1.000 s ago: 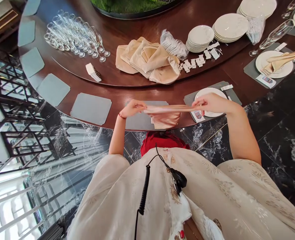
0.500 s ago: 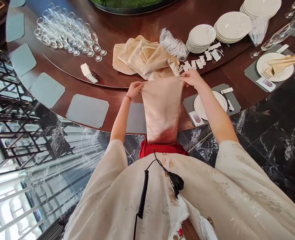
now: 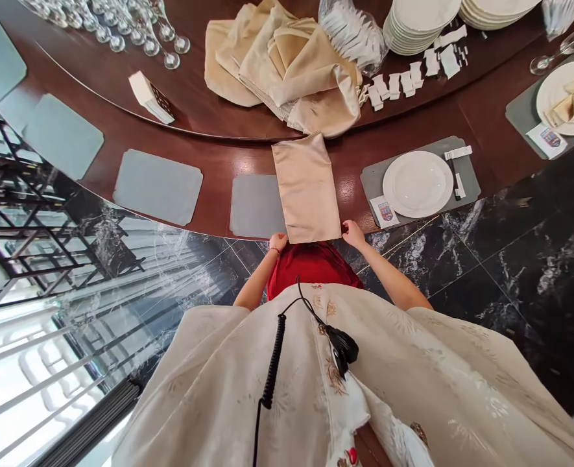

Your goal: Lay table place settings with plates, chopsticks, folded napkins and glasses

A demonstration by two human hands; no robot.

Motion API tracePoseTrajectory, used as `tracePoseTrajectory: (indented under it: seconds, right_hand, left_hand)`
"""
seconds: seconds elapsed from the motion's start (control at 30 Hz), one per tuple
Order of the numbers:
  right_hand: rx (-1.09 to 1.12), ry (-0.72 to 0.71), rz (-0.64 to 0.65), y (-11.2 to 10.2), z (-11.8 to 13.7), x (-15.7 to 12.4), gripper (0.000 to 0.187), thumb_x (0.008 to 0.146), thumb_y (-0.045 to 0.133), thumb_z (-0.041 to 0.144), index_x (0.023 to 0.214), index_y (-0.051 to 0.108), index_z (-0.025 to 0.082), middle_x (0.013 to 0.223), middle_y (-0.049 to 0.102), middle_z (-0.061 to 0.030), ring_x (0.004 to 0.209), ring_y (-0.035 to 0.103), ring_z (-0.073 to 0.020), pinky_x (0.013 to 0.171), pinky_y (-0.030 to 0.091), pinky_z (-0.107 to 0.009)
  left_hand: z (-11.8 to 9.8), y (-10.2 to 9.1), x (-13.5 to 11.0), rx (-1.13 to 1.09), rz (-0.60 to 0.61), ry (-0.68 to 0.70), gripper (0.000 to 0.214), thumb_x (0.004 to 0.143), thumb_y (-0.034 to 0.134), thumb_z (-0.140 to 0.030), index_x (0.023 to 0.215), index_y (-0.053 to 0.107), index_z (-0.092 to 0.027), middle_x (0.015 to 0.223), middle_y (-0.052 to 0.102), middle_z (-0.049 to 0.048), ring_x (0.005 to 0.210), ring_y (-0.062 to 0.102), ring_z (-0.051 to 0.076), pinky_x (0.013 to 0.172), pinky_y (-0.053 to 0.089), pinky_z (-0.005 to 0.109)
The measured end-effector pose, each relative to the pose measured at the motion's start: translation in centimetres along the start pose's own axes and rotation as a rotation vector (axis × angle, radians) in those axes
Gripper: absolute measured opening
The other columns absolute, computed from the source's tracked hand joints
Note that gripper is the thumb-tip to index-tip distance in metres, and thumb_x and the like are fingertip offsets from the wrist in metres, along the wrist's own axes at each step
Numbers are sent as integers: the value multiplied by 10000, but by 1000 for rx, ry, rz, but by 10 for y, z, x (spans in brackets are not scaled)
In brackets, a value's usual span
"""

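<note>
A beige cloth napkin, folded into a rectangle, lies across the table edge and covers the right part of a grey placemat. My left hand is closed, pinching the napkin's near left corner. At the near right corner, my right hand has its fingers closed on the cloth. Beyond the napkin lies a loose heap of beige napkins on the raised part of the table.
To the right, a white plate rests on a placemat with wrapped chopsticks and a printed card. Stacked plates, small white packets and a plastic bag stand behind. Several glasses and a tissue box are left.
Both hands have moved from the napkin's far corners to its near corners by the table edge. The napkin now lies down on the table, and the view has shifted closer.
</note>
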State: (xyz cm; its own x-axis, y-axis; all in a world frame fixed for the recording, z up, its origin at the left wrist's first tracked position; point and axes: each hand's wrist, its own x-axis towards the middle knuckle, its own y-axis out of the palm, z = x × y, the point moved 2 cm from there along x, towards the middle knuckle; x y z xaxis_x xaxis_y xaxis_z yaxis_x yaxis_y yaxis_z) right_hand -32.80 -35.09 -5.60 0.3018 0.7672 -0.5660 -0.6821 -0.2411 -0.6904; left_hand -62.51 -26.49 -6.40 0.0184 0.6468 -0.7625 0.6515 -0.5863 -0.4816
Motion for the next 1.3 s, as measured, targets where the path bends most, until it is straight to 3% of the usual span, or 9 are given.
tracePoseTrajectory:
  seconds: [0.1,0.2,0.47,0.6,0.83,1.0,1.13,1.23,1.3]
  right_hand:
    - [-207,-69,48,34,-29,-7,691,878,646,83,1547,480,136,1468,517,-218,1134,604,-275,936,510,-345]
    - [-369,-155,-3,56,-38,1,753,909,621,142,1629,415,218,1524,461,-195,1257,542,-338,987,522,-423]
    - [-507,-392,-98,75,-54,18,431,990,466,141,1339,714,187,1583,516,-152,1332,457,-337,1015,472,-458]
    - [-482,-426,-139,75,-62,22,373,1013,451,173,1217,764,173,1483,605,-167,1294,478,-335,975,464,-447]
    - [-505,-528,-113,81,-60,19,342,1011,451,183,1152,760,143,1324,671,-182,1167,535,-317,910,468,-414]
    - [-494,-582,-71,94,-71,0,313,992,472,205,1122,750,143,1291,671,-183,1137,581,-300,921,498,-396]
    - [-462,-737,12,106,-81,-10,474,916,662,295,1367,667,150,1585,510,-170,1442,468,-352,1152,447,-494]
    - [-476,-815,73,116,-79,-10,757,814,783,259,1535,559,221,1715,355,-135,1597,301,-362,1283,299,-573]
    - [-488,-817,97,124,-74,-9,800,793,771,184,1556,547,262,1738,323,-116,1623,266,-347,1307,247,-591]
  left_hand:
    - [36,36,-6,-318,-9,-174,334,784,891,-346,972,697,-149,830,747,80,851,713,197,802,550,286]
    - [46,60,2,-723,11,-257,387,733,944,-340,956,678,-169,814,731,53,834,733,176,793,580,269]
    - [52,84,24,-1107,-123,-303,292,768,912,-176,832,627,-184,799,704,31,831,734,155,871,618,307]
    - [51,85,27,-1222,-144,-206,270,797,878,-126,769,614,-177,793,715,34,869,736,157,956,606,332]
    - [61,73,21,-1202,-182,-104,450,717,938,-210,746,489,-205,746,684,-17,723,689,103,864,604,306]
    - [88,57,3,-855,-197,17,552,664,946,-311,629,402,-222,582,534,-66,620,599,104,696,555,255]
    - [95,40,-12,-570,-239,335,350,692,917,-352,625,604,-208,611,589,-33,685,604,144,742,552,288]
    - [87,32,-15,-562,-172,381,265,716,906,-422,752,774,-194,745,734,37,797,688,210,847,587,371]
    - [79,28,-13,-616,-49,383,345,666,945,-442,845,827,-171,856,790,81,885,733,254,921,599,428]
